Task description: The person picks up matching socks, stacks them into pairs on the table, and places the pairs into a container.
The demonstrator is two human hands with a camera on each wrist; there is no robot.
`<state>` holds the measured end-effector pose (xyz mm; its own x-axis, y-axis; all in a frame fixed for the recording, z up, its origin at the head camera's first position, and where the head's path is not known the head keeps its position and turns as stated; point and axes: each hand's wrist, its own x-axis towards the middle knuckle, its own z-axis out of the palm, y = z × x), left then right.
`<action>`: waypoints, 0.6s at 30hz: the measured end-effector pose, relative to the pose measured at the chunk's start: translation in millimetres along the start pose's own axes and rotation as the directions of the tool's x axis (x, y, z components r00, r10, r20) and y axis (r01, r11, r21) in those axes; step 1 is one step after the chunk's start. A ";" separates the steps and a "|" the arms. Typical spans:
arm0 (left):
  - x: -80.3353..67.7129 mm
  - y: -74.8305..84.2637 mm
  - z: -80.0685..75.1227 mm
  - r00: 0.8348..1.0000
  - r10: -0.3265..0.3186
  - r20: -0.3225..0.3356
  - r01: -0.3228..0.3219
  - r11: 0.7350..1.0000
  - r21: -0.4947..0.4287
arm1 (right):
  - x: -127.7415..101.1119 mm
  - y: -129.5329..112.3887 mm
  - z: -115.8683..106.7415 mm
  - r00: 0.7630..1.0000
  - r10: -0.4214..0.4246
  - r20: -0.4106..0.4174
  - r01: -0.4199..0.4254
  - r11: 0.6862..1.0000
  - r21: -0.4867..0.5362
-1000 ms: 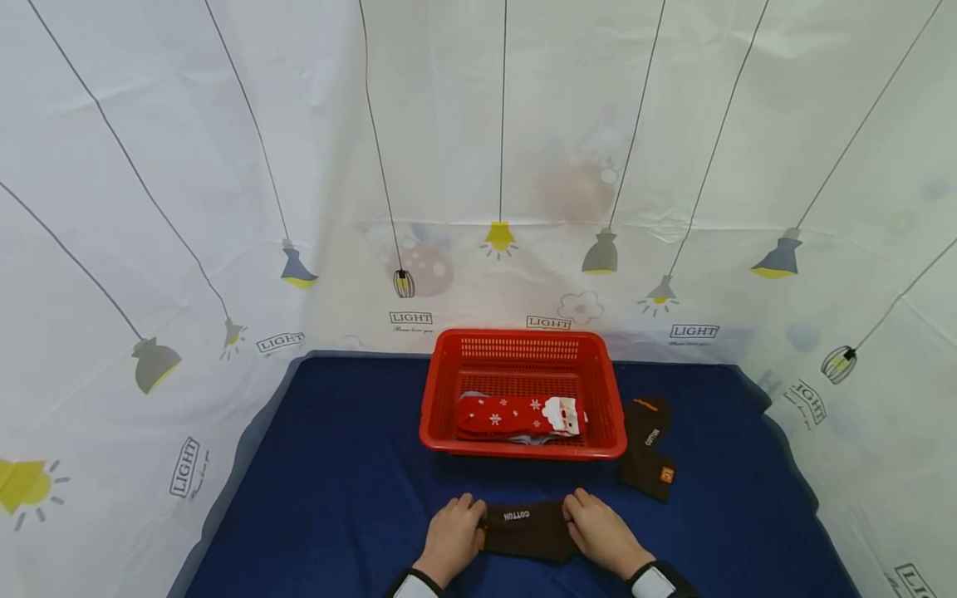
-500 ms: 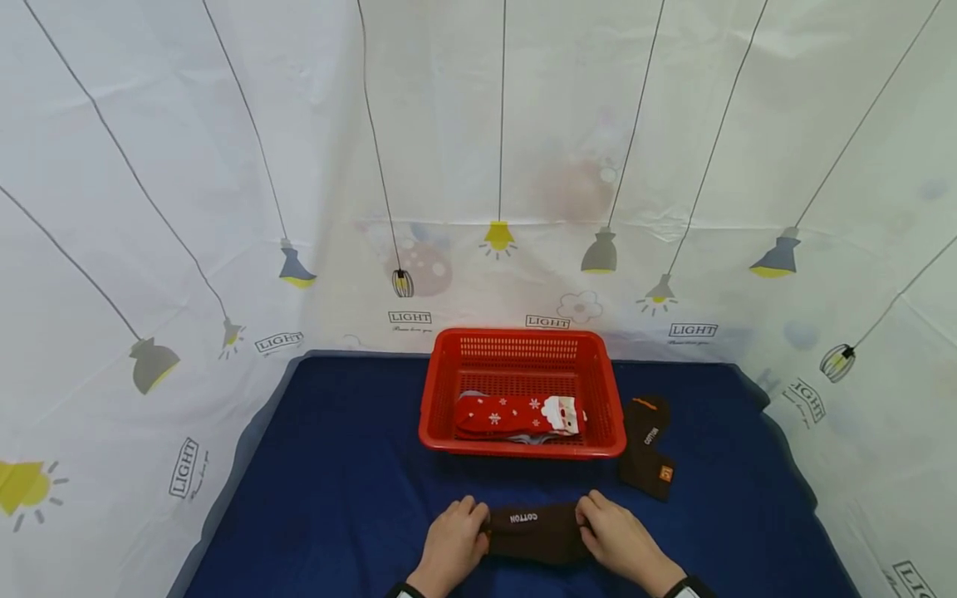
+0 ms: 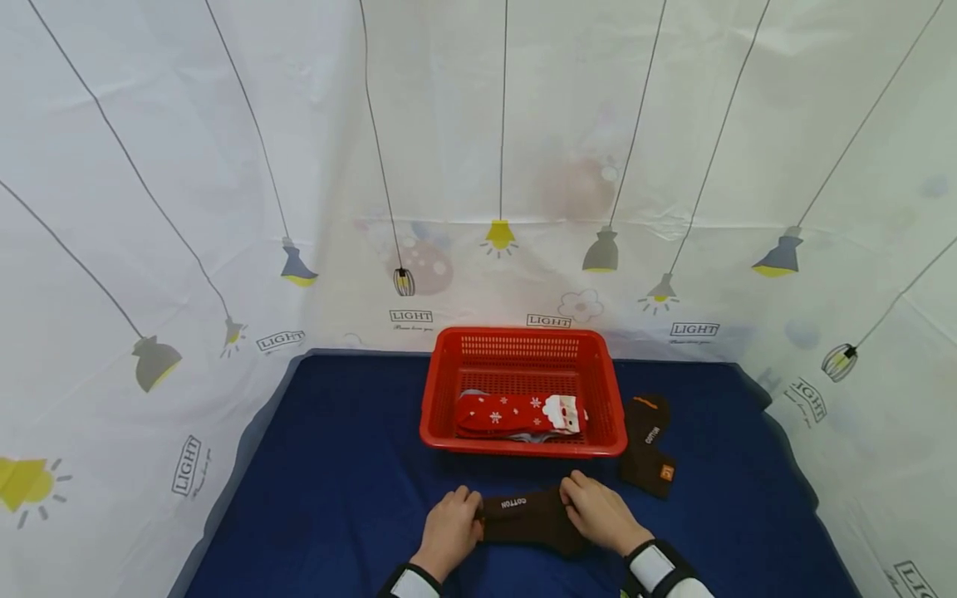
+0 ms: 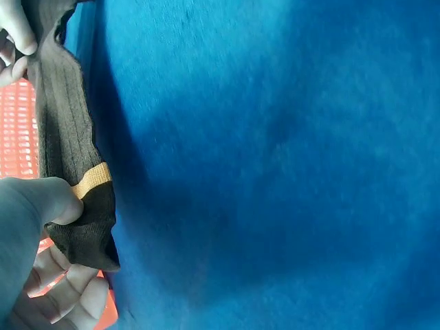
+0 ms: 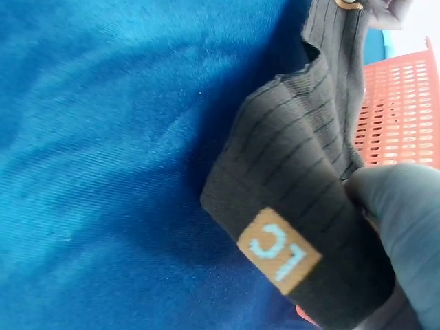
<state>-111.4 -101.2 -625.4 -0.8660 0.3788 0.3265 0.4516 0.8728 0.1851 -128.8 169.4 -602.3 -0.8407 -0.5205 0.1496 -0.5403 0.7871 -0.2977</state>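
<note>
A dark brown sock (image 3: 523,522) with the white word COTTON is stretched sideways between both hands in the head view, in front of the basket. My left hand (image 3: 450,527) pinches its left end between thumb and fingers. In the left wrist view that end of the sock (image 4: 69,130) bears an orange band beside the thumb. At the other end my right hand (image 3: 598,511) grips the fabric. The right wrist view shows a square orange patch (image 5: 278,251) on the sock there, with the thumb pressed on the ribbed cloth.
A red plastic basket (image 3: 615,399) stands behind the hands, holding red snowflake socks (image 3: 501,415) with a Santa face and something grey beneath. A second brown sock (image 3: 646,457) lies bent on the blue cloth (image 3: 336,465), right of the basket. White printed sheeting encloses the back and sides.
Both hands still hold the brown sock. It went slightly toward the person and right, then back toward the basket and left. The right hand moved most. The basket and second sock stay put.
</note>
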 end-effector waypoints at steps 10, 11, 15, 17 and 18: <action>-0.8 -7.3 0.3 0.998 -0.066 -0.006 0.066 0.998 0.025 | 20.2 3.7 16.5 0.992 -0.054 -0.114 0.043 0.995 -0.095; -1.3 -8.0 0.8 0.997 -0.077 -0.006 0.077 0.997 0.029 | 21.6 3.4 18.2 0.990 -0.061 -0.129 0.049 0.994 -0.097; -3.3 -10.9 2.8 0.993 -0.114 0.011 0.114 0.992 0.047 | 26.3 1.4 23.5 0.985 -0.073 -0.155 0.059 0.994 -0.097; -4.2 -11.8 3.2 0.992 -0.128 0.021 0.126 0.991 0.047 | 28.3 0.6 25.7 0.987 -0.069 -0.148 0.054 0.993 -0.107; -4.7 -12.1 3.5 0.991 -0.131 0.025 0.130 0.990 0.047 | 29.2 0.6 27.2 0.987 -0.068 -0.145 0.051 0.992 -0.119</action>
<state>-113.6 -112.5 -632.5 -0.9228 0.2685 0.2763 0.3246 0.9282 0.1818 -152.7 145.7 -623.8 -0.7985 -0.5191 0.3047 -0.5827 0.7935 -0.1753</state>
